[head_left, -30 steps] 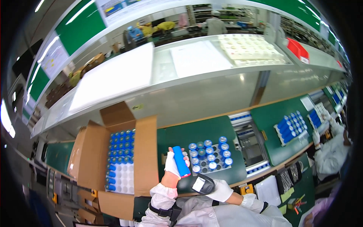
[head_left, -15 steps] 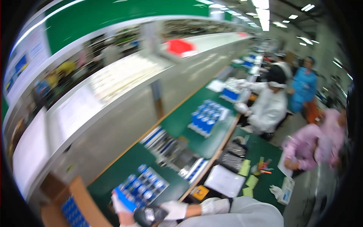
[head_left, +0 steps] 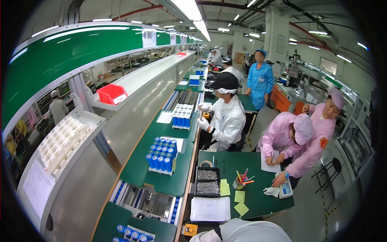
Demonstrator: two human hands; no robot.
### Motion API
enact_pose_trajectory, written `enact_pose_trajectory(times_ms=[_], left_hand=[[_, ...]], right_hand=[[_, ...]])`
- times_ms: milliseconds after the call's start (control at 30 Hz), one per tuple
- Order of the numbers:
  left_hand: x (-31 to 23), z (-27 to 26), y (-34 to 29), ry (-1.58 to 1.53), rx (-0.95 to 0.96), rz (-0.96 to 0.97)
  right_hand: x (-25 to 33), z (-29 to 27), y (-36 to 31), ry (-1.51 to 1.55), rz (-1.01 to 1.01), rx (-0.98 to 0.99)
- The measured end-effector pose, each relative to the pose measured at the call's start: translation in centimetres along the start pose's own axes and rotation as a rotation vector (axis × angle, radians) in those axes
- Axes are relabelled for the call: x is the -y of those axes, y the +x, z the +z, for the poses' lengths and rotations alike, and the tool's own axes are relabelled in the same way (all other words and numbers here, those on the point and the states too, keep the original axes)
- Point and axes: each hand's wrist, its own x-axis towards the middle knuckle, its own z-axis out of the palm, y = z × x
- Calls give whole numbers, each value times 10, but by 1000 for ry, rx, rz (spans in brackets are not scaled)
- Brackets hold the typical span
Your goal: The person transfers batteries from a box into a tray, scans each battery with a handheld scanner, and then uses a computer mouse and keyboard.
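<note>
Neither of my hands shows; only my white sleeve (head_left: 254, 231), with a dark band across it, comes in at the lower edge. Left of the sleeve, cut off by that edge, several blue cylindrical cells (head_left: 128, 232) stand in a pale holder on a green board (head_left: 159, 225). Farther up the line, a full block of upright blue cells (head_left: 162, 155) rests on another green board (head_left: 133, 167). Beyond it stands a blue block with a white holder on top (head_left: 182, 115).
A conveyor (head_left: 147, 201) runs between the boards. On the right, a green table (head_left: 262, 205) bears papers (head_left: 210, 209), black bins of metal parts (head_left: 207, 181) and a pen cup (head_left: 238, 182). Co-workers in white (head_left: 227, 117), pink (head_left: 282, 135) and blue (head_left: 259, 78) are nearby. A shelf (head_left: 72, 161) lines the left.
The view has swung up and right. My gloved hands, earlier at the lower edge with a blue piece and a dark object, have left the picture. A pink-clad co-worker's arm now reaches onto the table.
</note>
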Motion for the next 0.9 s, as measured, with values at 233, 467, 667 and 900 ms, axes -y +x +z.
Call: enact_pose_trajectory(times_ms=[233,467,667,900], left_hand=[[22,44,-9,292,-273,496],[41,69,-22,1186,-586,661],[59,60,25,1331,-555,618],[64,-11,25,1567,-828,851]], right_hand=[[-1,-6,-4,74,67,-44],[-13,-10,-3,34,119,-40],[-10,-5,-2,149,83,-124],[-16,-3,-9,0,126,-27]])
